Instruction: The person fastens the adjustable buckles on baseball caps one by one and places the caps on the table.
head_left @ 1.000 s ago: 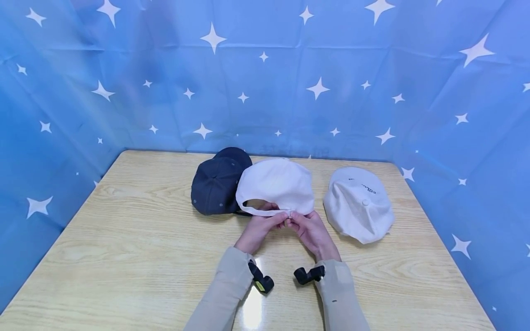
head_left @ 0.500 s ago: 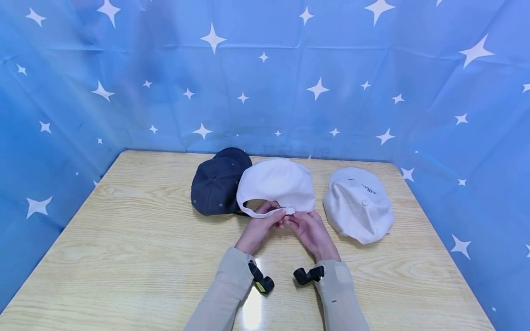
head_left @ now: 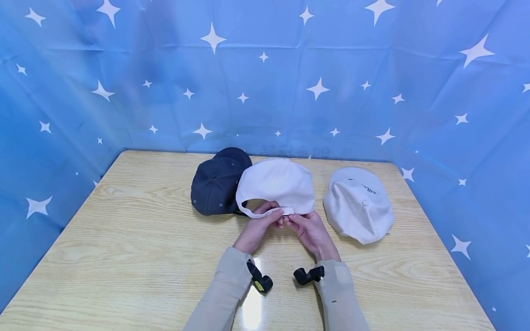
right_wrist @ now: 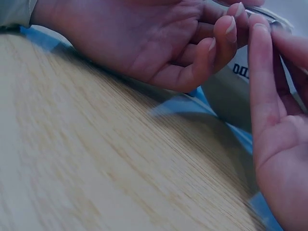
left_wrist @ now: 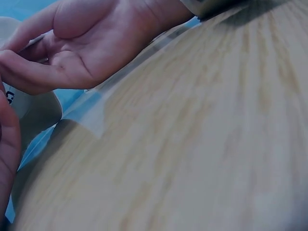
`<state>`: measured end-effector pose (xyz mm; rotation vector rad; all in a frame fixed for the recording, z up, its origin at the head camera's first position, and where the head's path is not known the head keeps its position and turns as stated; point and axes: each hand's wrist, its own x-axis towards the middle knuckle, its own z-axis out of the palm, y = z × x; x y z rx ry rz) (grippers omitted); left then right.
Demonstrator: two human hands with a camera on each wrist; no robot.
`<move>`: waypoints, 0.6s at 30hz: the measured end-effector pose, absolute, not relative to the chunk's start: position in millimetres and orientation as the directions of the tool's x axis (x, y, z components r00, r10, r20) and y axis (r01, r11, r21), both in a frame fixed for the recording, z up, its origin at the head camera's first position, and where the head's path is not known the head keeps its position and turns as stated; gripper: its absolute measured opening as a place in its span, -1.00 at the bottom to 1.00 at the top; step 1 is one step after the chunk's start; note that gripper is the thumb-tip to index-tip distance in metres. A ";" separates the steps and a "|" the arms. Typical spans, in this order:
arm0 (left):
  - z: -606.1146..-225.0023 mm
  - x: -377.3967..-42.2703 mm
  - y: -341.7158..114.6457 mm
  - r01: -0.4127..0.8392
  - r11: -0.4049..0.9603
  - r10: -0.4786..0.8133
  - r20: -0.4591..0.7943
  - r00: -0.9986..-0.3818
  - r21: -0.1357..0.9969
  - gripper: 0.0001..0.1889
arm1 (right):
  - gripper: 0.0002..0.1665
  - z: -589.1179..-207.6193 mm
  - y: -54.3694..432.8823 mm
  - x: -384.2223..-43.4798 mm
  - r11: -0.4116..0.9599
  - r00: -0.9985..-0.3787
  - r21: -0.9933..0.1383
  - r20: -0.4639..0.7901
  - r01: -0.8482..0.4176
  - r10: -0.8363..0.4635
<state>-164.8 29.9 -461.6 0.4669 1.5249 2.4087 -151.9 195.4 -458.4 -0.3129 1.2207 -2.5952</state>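
A white cap (head_left: 277, 181) stands in the middle of the table, its back opening facing me. Along the lower edge of that opening runs the back strap (head_left: 288, 211), with a shiny metal-looking edge at its fastening. My left hand (head_left: 257, 226) pinches the strap from the left, some of its fingers inside the opening. From the right, my right hand (head_left: 309, 232) pinches the strap at the fastening, thumb nearest me. Both hands' fingertips meet closely there. In the right wrist view the fastening (right_wrist: 274, 21) is partly hidden behind fingers.
A dark navy cap (head_left: 217, 184) lies close against the white cap on the left. To the right, apart from it, rests an off-white cap (head_left: 359, 204) with dark lettering and a dented crown. Behind the wooden table (head_left: 136, 248) hangs a blue star-patterned cloth (head_left: 256, 69).
The strap end has tilted between my thumbs: its pale end piece came into view, and now a metallic edge shows under it. My hands have barely shifted; the other caps lie still.
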 end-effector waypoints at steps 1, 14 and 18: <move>-461.5 -164.9 29.6 -0.039 -0.421 0.380 0.137 -0.915 0.906 -0.75 | -0.76 -458.7 195.4 -152.0 -0.615 -0.939 -0.777 0.098 0.135 -0.330; -462.9 -165.8 25.8 -0.077 -0.394 0.465 0.127 -0.876 0.916 -0.72 | -0.79 -464.0 196.9 -153.3 -0.601 -0.909 -0.789 0.151 0.125 -0.388; -462.4 -165.6 25.3 -0.070 -0.395 0.469 0.136 -0.873 0.916 -0.75 | -0.80 -463.5 196.6 -153.3 -0.593 -0.912 -0.795 0.142 0.125 -0.384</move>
